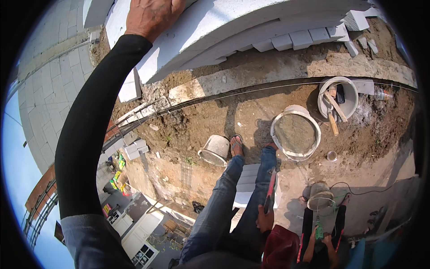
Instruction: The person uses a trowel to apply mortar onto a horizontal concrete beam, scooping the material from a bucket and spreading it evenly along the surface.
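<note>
My black-sleeved left forearm (85,130) fills the frame's left; my left hand (151,18) rests on the white block (201,33), fingers cropped, grip untellable. The block's length runs rightward across the upper frame; my right hand (265,219), lower centre, farther off, clasps a red tool (270,189).

Looks steeply down through a fisheye lens worn on the person's head, close above the left sleeve (85,130) and farther from the denim legs (224,190) and dirt ground (188,116), bending the white block wall (201,27) into a curve across the top and catching sky (21,150) at the left rim.
</note>
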`<act>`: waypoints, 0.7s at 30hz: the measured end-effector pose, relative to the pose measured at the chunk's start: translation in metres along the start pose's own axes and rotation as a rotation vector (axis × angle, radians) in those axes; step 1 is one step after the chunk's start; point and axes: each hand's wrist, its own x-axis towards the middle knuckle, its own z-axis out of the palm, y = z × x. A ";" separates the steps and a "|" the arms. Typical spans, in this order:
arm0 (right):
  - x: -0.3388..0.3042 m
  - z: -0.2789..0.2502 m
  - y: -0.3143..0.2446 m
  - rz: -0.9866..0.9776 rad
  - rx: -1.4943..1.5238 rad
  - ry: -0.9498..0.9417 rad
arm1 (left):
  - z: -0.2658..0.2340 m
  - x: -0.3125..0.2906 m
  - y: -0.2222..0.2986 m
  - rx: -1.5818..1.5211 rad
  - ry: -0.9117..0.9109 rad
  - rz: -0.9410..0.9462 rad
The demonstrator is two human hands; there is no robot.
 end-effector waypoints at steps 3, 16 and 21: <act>0.001 0.005 0.003 -0.174 -0.135 -0.047 | 0.011 0.013 0.012 -0.110 0.218 -0.003; -0.052 -0.028 0.025 -0.559 -0.579 0.421 | -0.031 0.031 0.033 -0.422 0.395 -0.335; -0.095 -0.028 -0.023 -0.633 -0.728 0.478 | -0.063 0.025 0.020 -0.564 0.566 -0.472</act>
